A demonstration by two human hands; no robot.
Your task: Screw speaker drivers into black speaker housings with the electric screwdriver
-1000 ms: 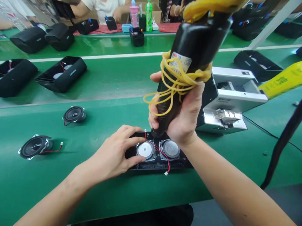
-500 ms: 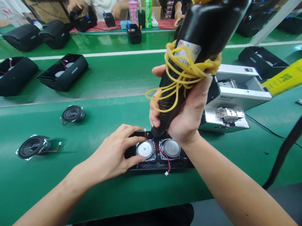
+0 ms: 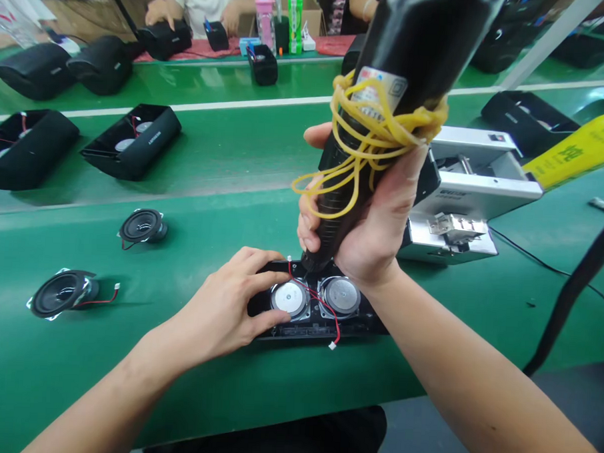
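Note:
My right hand is wrapped round a black electric screwdriver with yellow rubber bands tangled about its body. It points down, its tip at the black speaker panel between two round speakers. Whether the bit sits on a screw is too small to tell. My left hand grips the panel's left end, thumb and fingers on either side of the left speaker. The right speaker lies beside it. Red wires with white plugs cross over both.
Two loose speakers, a nearer one and a farther one, lie on the green table to the left. A silver screw feeder stands at the right. Black speaker housings sit on the belt. People work across from me.
My hands, the screwdriver and the panel keep nearly the same place. The view has shifted slightly. Across the belt, a person's hand now rests on top of a black housing.

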